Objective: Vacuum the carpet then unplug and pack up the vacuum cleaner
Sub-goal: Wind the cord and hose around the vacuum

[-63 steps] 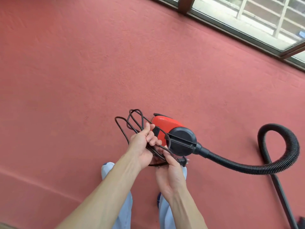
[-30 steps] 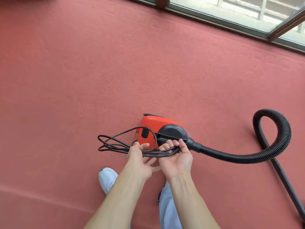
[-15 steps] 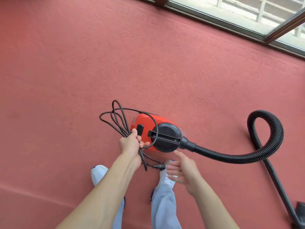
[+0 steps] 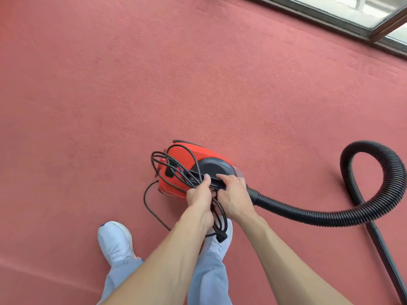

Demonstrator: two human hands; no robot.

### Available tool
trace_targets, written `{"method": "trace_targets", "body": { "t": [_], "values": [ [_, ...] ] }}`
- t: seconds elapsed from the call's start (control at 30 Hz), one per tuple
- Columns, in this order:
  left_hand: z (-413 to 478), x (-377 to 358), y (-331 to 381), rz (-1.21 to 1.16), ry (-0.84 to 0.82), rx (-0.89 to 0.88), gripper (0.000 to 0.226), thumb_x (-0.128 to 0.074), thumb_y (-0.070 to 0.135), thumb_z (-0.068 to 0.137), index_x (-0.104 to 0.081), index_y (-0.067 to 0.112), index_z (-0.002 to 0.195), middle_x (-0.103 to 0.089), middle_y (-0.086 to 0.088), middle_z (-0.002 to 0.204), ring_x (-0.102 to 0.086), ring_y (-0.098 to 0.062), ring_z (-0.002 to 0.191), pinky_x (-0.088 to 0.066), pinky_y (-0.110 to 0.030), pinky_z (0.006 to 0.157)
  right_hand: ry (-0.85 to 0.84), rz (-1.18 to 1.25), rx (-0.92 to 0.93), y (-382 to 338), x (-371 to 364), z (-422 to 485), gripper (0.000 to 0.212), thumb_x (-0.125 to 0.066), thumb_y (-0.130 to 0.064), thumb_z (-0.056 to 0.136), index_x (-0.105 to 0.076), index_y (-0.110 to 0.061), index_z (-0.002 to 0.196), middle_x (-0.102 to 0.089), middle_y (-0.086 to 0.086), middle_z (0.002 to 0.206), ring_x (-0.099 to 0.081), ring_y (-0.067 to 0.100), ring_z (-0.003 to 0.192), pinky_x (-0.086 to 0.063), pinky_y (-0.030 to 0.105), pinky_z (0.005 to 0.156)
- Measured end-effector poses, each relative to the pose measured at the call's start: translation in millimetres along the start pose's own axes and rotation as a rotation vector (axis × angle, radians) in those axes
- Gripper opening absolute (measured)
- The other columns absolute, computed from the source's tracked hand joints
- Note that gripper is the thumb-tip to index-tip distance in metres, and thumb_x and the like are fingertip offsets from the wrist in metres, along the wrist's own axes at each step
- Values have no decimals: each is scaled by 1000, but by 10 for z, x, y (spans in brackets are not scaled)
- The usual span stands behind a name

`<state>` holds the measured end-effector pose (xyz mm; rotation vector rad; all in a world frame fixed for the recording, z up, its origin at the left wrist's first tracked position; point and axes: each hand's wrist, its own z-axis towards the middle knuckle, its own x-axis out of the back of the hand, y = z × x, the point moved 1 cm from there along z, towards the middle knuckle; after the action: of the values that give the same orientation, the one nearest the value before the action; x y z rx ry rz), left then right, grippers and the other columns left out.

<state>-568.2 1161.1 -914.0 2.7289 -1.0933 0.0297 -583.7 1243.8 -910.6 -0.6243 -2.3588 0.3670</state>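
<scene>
On red carpet (image 4: 110, 95), the vacuum cleaner (image 4: 182, 155) points its hose (image 4: 308, 213) rightward.

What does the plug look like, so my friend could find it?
Find the red vacuum cleaner with the long black hose. The left hand beside it grips a bunch of black cord, and the plug dangles below, over a white shoe. It is the only chunky block among thin wires.

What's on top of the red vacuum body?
Black cord loops drape across the vacuum body, gripped by the left hand; the right hand grips the black handle, hiding its near end.
</scene>
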Motion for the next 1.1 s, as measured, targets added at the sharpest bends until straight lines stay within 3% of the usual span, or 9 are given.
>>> {"method": "trace_targets", "body": {
  "t": [0.13,0.37,0.5,0.63,0.73,0.8,0.87,0.93,1.1],
  "values": [
    [100,-96,5,-163,-8,-13,23,-68,22,95,-62,1,86,-67,-9,79,-64,-23,55,-54,-32,54,-37,205,-47,129,79,51,53,-44,-1,81,-71,-27,118,-70,0,119,-54,17,121,-42,31,105],
    [59,-16,-140,-61,-39,27,29,-62,24,99,-52,9,77,-52,-4,67,-58,-19,55,-53,-26,46,-47,485,-30,408,55,-458,40,-46,-1,86,-73,-19,109,-70,-16,110,-61,-2,105,-45,10,90],
    [26,-85,21,62,-34,-25,29,-63,27,98,-53,9,78,-51,-3,66,-54,-18,56,-54,-32,58,551,94,25,887,414,-778,32,-54,1,82,-67,-14,106,-59,-4,110,-46,13,109,-37,22,95],
    [-54,-171,128,207,-30,-74,23,-67,24,96,-58,8,82,-54,-2,63,-55,-17,50,-55,-32,55,920,-162,-377,1638,1072,-1009,46,-61,-6,75,-59,-6,121,-50,16,129,-42,37,120,-32,45,104],
    [-90,-248,92,304,-49,-105,20,-68,23,96,-59,7,89,-55,-3,64,-56,-17,48,-55,-31,56,744,-176,-683,2065,1335,-1054,75,-68,-15,77,-37,-5,144,-37,26,144,-35,43,130,-29,53,108],
    [-97,-301,72,350,-65,-120,19,-67,23,96,-60,6,95,-55,-3,66,-56,-18,51,-54,-31,57,592,162,-737,2186,1396,-1048,81,-67,-18,81,-25,-9,151,-51,25,133,-50,41,120,-40,52,103],
    [-95,-332,59,397,-79,-131,19,-67,23,96,-59,6,100,-55,-3,66,-56,-18,53,-54,-31,57,497,599,-646,2079,1377,-1069,59,-66,-14,83,-45,-13,139,-66,18,100,-66,31,84,-54,47,85],
    [-91,-341,65,469,-89,-139,19,-68,22,95,-60,6,102,-55,-3,67,-56,-17,55,-54,-31,58,473,682,-510,1905,1288,-1111,31,-67,-16,83,-63,-21,113,-65,6,77,-62,20,60,-55,38,67],
    [-143,-363,188,699,-156,-151,18,-70,21,94,-60,5,93,-55,-6,67,-53,-19,55,-51,-33,60,336,656,-280,1231,914,-1283,57,-71,-29,79,-53,-40,132,-64,-15,64,-59,-1,55,-46,15,59]
  ]
}}
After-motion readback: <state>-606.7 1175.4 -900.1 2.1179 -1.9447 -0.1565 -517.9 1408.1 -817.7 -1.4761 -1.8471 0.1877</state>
